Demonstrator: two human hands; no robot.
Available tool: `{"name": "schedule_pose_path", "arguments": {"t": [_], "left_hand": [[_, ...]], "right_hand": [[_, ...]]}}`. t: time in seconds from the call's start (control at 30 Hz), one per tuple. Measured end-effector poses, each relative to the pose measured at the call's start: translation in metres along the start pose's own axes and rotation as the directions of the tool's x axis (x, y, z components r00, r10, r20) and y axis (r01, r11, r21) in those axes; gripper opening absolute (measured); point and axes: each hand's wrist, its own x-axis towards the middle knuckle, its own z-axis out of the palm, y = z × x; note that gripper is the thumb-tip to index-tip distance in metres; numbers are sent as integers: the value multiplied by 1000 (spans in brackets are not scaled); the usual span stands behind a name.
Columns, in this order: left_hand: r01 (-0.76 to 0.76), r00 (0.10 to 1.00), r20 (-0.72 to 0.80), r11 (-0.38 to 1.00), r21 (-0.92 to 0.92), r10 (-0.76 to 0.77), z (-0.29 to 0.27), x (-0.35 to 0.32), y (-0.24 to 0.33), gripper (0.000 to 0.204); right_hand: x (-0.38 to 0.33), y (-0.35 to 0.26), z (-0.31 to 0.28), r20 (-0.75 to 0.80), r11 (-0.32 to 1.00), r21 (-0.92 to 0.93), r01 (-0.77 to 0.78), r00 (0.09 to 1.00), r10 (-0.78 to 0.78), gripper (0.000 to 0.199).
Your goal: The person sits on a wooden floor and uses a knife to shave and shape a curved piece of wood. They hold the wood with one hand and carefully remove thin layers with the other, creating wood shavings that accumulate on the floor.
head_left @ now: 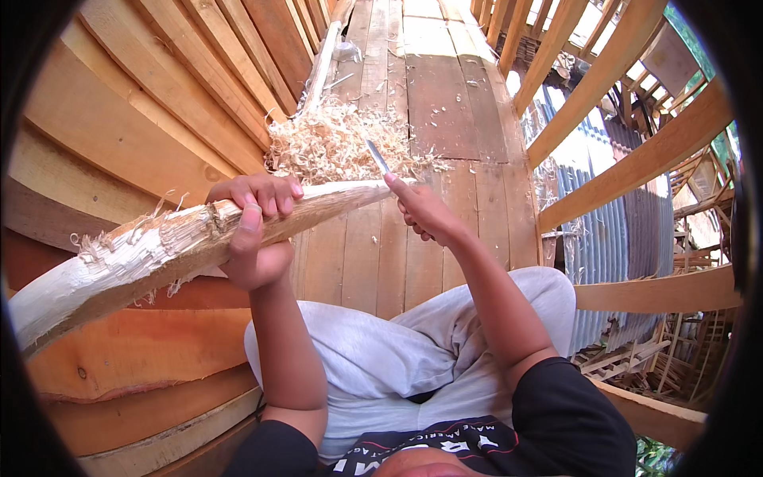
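A long pale wooden pole, partly shaved and frayed, runs from the lower left up to the right across my lap. My left hand wraps round it near the middle, thumb on the near side. A knife is gripped in my right hand, at the pole's thin right end. Its blade points up and to the left, away from me. My right fingers curl round the handle and hide it. Just beyond the pole lies a heap of curly wood shavings.
I sit cross-legged on a plank floor between a board wall on the left and a slatted wooden railing on the right. Another pale pole lies along the left wall. Corrugated metal sheets show beyond the railing.
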Motion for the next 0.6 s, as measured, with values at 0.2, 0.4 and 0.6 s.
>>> {"name": "schedule_pose_path", "arguments": {"t": [0.2,0.4,0.6], "left_hand": [[19,999,30,995,101,-23,2,2,2,15],[22,999,35,994,110,-26,2,3,-3,15],[28,1000,10,997,76,-29,1,0,-6,16]], "right_hand": [[16,13,13,-84,999,-3,45,995,-45,56],[27,22,12,-30,997,71,-2,1000,4,49],[19,6,21,-21,998,56,-13,1000,14,52]]}}
